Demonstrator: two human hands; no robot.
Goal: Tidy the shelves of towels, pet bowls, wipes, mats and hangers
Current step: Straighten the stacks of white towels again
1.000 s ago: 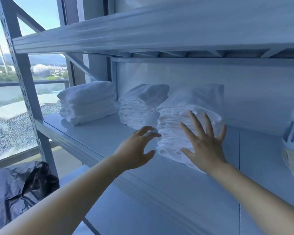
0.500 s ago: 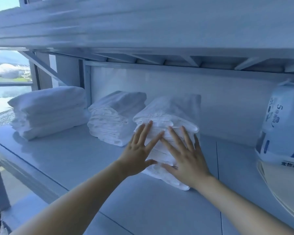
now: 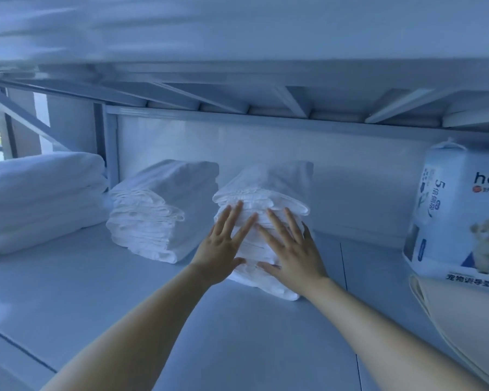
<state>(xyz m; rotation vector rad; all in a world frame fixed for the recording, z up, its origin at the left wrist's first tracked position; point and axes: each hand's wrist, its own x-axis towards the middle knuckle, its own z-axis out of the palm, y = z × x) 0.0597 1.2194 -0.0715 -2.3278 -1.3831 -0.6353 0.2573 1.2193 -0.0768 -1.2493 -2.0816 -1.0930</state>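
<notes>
Now the right towel stack gets squared.
Left hand and right hand, only reaching a second ago, press flat with straight fingers on its front; it stands on the shelf.

I am counting three stacks of folded white towels on the lower shelf: the left stack, the middle stack and the right stack. The layers are blurring together, so I am not getting a towel count for any of them. I am seeing one pack of pet training pads with a puppy printed on it, and one beige mat, only partly showing at the lower right edge. I am counting two bare hands, the left hand and the right hand. I am also counting two shelf boards: the lower shelf and the upper shelf overhead.
</notes>
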